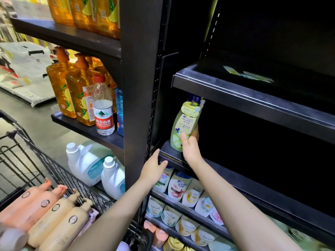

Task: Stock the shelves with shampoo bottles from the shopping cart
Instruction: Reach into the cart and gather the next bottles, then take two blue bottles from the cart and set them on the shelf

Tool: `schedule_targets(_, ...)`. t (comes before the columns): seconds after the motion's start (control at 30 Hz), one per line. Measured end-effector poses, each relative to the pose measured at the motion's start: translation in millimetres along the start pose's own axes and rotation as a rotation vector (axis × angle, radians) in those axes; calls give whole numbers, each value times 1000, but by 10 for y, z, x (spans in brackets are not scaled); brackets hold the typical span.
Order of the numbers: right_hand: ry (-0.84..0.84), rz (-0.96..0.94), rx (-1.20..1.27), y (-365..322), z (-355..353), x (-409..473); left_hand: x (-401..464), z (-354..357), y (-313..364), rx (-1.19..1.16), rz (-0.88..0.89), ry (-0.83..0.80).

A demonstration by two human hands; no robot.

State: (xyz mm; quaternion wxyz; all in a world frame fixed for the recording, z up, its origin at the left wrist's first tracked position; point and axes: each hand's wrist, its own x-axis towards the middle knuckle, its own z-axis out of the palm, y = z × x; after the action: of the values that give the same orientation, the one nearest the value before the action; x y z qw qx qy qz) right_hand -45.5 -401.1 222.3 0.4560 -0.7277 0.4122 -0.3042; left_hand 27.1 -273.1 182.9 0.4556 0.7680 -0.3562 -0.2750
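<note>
My right hand (190, 147) grips a green shampoo bottle (185, 122) by its lower part, standing it upright at the left end of a dark shelf (253, 189). My left hand (154, 169) rests with relaxed fingers on that shelf's front left corner and holds nothing. The black wire shopping cart (41, 160) sits at the lower left. Several pink and cream pump bottles (54, 212) lie in it on their sides.
A black upright post (139, 87) divides the shelving. Left of it stand orange pump bottles (72, 91), a water bottle (103, 105) and white jugs (87, 160). Below the dark shelf, rows of shampoo bottles (181, 189) fill lower shelves. Another dark shelf (253, 98) hangs above.
</note>
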Motion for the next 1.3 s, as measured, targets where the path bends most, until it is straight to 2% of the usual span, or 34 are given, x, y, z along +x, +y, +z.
schedule_targets(0.1, -17, 12, -11, -124, -23, -86, -145, -98, -57, -65, 1, -14)
schedule_targets(0.23, 162, -119, -73, -158, -13, -394, -460, -354, -293, -57, -48, -9)
schedule_targets(0.33, 144, -256, -161, -80, 161, -955, -854, -628, -644, 4, -117, 45)
schedule_targets(0.43, 14, -392, -241, 105, 432, -1572, -1377, -913, -1129, 100, -228, 110)
schedule_targets(0.53, -215, -483, -284, 381, 816, -2116, -1992, -1114, -1706, 117, -395, 185)
schedule_targets(0.6, -395, -470, -335, 567, 1082, -2404, -2383, -1173, -2026, 152, -490, 187)
schedule_targets(0.77, -877, -185, -491, 1074, 1620, -2983, -3040, -1104, -2441, 148, -752, 192)
schedule_targets(0.93, -1198, 95, -583, 1386, 1925, -3342, -3257, -912, -2583, 101, -888, 160)
schedule_targets(1.03, -1280, 125, -704, 1460, 2065, -3519, -3303, -829, -2609, 96, -891, 159)
schedule_targets(1.13, -1198, -8, -886, 1487, 2166, -3644, -3314, -788, -2629, 68, -887, 185)
schedule_targets(1.3, -1124, -2, -949, 1367, 2178, -3664, -3290, -754, -2671, 25, -911, 202)
